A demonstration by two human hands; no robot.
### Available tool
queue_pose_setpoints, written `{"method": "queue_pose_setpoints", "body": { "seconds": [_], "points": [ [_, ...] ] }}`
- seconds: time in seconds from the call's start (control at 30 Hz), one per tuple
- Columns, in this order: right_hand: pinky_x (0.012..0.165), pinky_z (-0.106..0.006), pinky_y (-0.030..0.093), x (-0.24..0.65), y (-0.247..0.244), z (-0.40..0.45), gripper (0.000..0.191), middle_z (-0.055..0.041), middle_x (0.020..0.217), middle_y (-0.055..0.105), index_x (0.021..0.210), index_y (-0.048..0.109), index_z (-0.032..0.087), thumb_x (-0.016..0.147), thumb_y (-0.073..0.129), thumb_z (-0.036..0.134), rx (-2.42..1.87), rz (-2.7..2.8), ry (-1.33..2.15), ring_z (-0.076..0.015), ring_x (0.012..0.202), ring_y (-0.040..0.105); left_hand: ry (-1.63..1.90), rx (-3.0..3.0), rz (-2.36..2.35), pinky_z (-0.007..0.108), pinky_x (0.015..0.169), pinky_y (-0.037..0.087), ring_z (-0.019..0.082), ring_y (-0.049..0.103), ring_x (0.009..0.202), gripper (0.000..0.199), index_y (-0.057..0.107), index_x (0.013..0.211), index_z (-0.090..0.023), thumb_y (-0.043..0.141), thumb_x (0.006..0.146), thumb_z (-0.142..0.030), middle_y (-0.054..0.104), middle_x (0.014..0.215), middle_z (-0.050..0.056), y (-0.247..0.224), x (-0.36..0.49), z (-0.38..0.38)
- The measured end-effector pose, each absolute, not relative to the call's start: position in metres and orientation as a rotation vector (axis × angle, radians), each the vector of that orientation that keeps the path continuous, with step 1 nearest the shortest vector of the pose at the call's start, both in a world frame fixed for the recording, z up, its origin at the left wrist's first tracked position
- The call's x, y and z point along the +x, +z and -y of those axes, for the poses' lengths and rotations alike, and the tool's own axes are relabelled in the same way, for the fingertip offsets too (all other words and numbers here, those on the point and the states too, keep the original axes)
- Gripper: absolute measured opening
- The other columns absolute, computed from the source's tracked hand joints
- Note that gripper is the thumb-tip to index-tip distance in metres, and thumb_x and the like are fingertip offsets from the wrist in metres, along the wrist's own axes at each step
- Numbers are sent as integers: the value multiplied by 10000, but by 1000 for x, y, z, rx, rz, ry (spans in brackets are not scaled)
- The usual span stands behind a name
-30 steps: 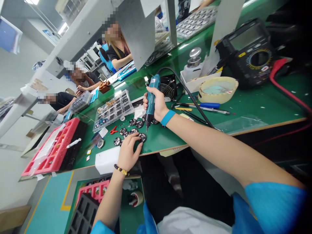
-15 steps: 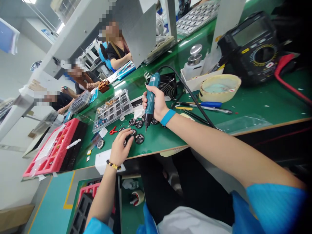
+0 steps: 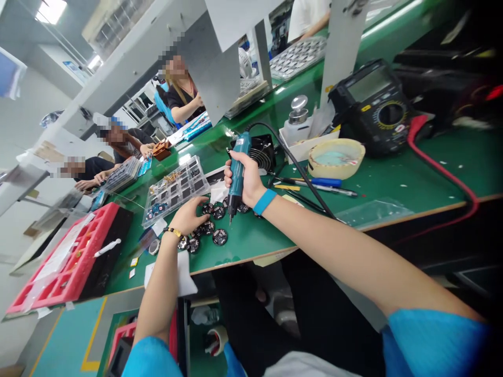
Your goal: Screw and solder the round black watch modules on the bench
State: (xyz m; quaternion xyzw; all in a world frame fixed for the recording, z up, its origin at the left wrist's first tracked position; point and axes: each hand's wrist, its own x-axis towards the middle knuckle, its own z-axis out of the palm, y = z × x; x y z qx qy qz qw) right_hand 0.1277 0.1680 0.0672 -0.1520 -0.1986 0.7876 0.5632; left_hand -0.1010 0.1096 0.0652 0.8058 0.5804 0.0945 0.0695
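My right hand [image 3: 248, 180] is wrapped round a teal electric screwdriver [image 3: 238, 170], its bit pointing down just above the bench. Below and left of the bit lies a round black circuit board [image 3: 220, 237] by itself. More round boards [image 3: 193, 244] lie grouped to its left, and others sit behind, near the tool's tip. My left hand [image 3: 190, 215] reaches over the bench at the far boards, thumb and fingers apart around the edge of one [image 3: 207, 208]. Whether the fingertips touch it I cannot tell.
Behind my left hand stands a clear compartment box [image 3: 175, 188] of small parts. A red foam tray [image 3: 65, 256] lies at the left. To the right are a tape roll [image 3: 336, 157], pens [image 3: 326, 183], a small fan [image 3: 262, 153] and a multimeter [image 3: 373, 107]. Other people sit across the bench.
My left hand has moved from the near boards to the farther ones, uncovering the near group. The screwdriver stays in my right hand. The view has shifted a little.
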Motion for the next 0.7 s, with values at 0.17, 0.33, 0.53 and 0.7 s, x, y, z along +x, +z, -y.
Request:
{"method": "queue_pose_setpoints", "body": {
  "seconds": [0.17, 0.33, 0.53, 0.7],
  "points": [
    [439, -219, 393, 128, 65, -167, 339, 32, 589, 487, 772, 552, 195, 834, 706, 491, -375, 504, 1841, -98, 472, 446, 386, 2403, -1713, 399, 945, 593, 240, 712, 1068, 378, 653, 1235, -196, 704, 867, -268, 742, 1176, 90, 55, -103, -110],
    [426, -229, 379, 131, 68, -160, 347, 33, 607, 479, 778, 548, 199, 806, 733, 492, -392, 597, 1798, -102, 473, 453, 532, 2410, -1794, 427, 989, 567, 262, 689, 1098, 444, 621, 1260, -216, 742, 834, -246, 716, 1176, 78, 52, -95, -95],
    [440, -233, 387, 134, 76, -153, 355, 30, 611, 474, 782, 545, 210, 842, 728, 508, -403, 747, 1672, -106, 472, 453, 755, 2430, -1766, 380, 972, 571, 234, 685, 1103, 630, 507, 1423, -236, 747, 840, -239, 684, 1223, 67, 56, -79, -82],
    [424, -239, 354, 142, 84, -150, 291, 30, 596, 457, 782, 540, 225, 927, 625, 463, -384, 857, 1512, -113, 450, 437, 788, 2448, -1576, 379, 969, 564, 235, 695, 1070, 661, 474, 1458, -234, 752, 863, -304, 696, 1215, 72, 55, -62, -75]
  ]
}}
